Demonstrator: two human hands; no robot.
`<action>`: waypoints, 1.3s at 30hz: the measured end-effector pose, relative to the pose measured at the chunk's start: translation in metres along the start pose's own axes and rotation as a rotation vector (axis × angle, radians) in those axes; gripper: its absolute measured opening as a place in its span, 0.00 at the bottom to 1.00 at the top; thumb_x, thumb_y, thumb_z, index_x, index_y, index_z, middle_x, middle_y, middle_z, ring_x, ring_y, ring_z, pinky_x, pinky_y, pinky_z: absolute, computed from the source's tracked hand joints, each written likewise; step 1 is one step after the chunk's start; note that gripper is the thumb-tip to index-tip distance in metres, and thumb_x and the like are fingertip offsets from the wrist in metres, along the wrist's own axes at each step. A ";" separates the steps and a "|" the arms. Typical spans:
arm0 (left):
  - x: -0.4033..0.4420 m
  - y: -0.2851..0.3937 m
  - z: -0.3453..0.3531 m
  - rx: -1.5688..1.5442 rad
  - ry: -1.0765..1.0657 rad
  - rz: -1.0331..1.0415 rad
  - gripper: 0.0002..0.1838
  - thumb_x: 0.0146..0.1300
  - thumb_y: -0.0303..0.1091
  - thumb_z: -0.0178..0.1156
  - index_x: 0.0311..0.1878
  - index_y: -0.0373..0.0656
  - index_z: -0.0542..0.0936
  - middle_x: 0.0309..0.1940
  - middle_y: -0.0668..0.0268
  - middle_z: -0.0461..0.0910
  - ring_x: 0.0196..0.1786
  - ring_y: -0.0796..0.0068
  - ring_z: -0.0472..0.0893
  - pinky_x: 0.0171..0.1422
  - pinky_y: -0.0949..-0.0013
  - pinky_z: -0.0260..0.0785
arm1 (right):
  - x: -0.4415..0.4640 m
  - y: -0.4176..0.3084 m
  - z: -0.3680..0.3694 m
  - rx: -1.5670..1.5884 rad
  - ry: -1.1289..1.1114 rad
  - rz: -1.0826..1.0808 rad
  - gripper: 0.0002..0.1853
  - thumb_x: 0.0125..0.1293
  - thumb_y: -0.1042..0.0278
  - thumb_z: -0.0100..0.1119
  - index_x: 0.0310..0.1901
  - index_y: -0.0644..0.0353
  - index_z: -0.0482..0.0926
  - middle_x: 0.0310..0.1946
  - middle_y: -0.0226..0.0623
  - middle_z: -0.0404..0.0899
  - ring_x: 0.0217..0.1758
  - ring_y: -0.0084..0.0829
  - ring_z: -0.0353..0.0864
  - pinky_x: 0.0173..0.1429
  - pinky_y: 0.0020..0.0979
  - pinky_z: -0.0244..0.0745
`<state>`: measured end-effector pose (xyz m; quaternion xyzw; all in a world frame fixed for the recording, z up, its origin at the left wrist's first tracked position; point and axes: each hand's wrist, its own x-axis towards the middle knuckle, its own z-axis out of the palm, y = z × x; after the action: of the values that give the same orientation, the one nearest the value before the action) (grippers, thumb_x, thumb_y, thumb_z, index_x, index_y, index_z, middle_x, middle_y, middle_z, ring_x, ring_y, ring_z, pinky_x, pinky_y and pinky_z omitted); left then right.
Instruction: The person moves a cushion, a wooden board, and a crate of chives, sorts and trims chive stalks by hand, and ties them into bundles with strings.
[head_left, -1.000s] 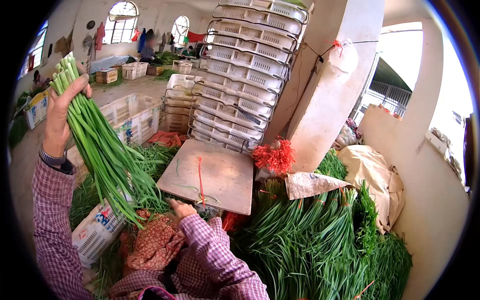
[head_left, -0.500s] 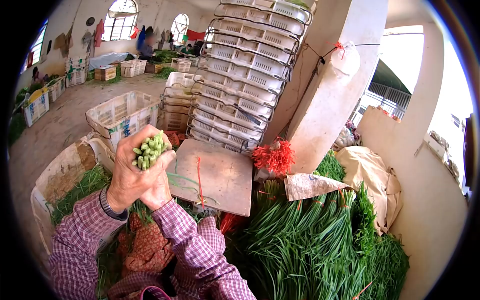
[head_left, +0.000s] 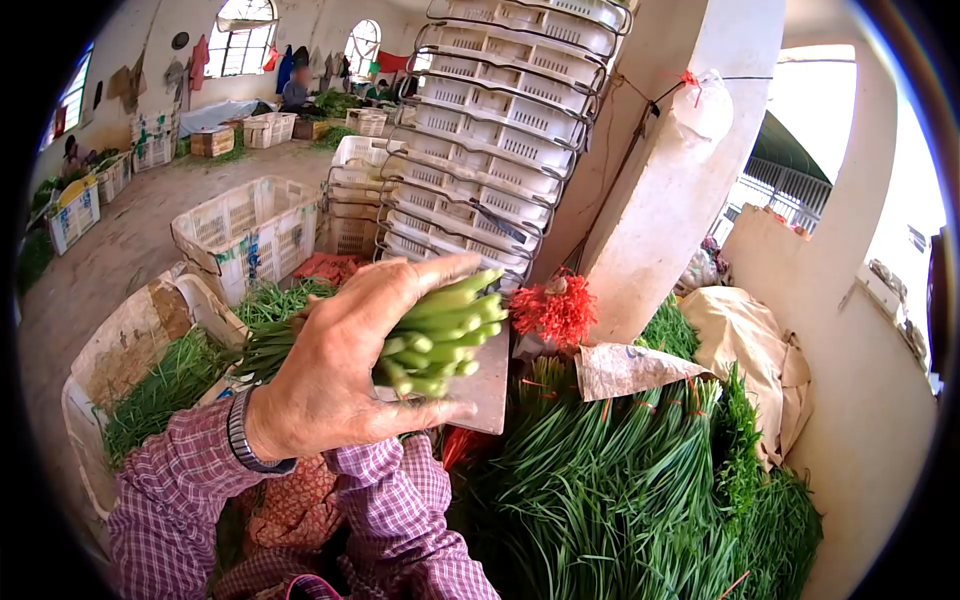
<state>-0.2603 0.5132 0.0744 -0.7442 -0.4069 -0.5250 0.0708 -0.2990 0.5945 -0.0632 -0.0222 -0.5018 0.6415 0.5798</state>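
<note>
My left hand (head_left: 340, 350), with a watch on its wrist, is wrapped over a bunch of green stalks (head_left: 445, 335). The pale cut ends point right and toward the camera, above the small board (head_left: 490, 385); the leaves trail off to the left. My right hand is hidden behind my left hand and the bunch; only its checked sleeve (head_left: 400, 500) shows. A cluster of red ties (head_left: 555, 308) hangs just right of the stalk ends.
Tied green bundles (head_left: 620, 470) lie at the lower right, partly under a sack flap (head_left: 635, 370). A tall stack of white crates (head_left: 490, 130) stands behind the board. An open crate (head_left: 250, 235) and one holding greens (head_left: 90, 420) are at left. People sit far back.
The bunch went from raised at the left to upright between both hands, then tipped with its cut ends rightward over the board. My right hand has gone out of sight behind it.
</note>
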 end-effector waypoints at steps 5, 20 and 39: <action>-0.010 -0.042 -0.021 0.164 0.073 0.130 0.56 0.40 0.54 0.76 0.70 0.40 0.59 0.66 0.50 0.64 0.69 0.54 0.64 0.73 0.51 0.56 | 0.053 -0.074 -0.055 0.025 0.206 -0.300 0.31 0.55 0.79 0.64 0.60 0.63 0.63 0.40 0.34 0.78 0.41 0.27 0.78 0.58 0.36 0.75; -0.181 -0.210 0.084 0.134 -0.452 -0.601 0.23 0.62 0.38 0.60 0.58 0.40 0.73 0.49 0.56 0.74 0.54 0.60 0.74 0.60 0.58 0.66 | 0.100 -0.076 -0.206 -1.454 -0.123 -0.469 0.29 0.47 0.67 0.71 0.54 0.50 0.75 0.41 0.37 0.82 0.43 0.36 0.84 0.48 0.32 0.79; -0.143 -0.322 0.193 0.552 -0.504 -0.912 0.14 0.47 0.43 0.68 0.29 0.42 0.84 0.32 0.54 0.83 0.38 0.55 0.83 0.41 0.57 0.74 | 0.095 -0.006 -0.232 -1.141 -0.083 -0.205 0.29 0.48 0.70 0.69 0.54 0.63 0.72 0.41 0.41 0.83 0.43 0.32 0.84 0.50 0.30 0.77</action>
<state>-0.3564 0.7516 -0.2341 -0.5500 -0.8117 -0.1839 -0.0699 -0.1839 0.8096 -0.1213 -0.2572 -0.7902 0.2104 0.5150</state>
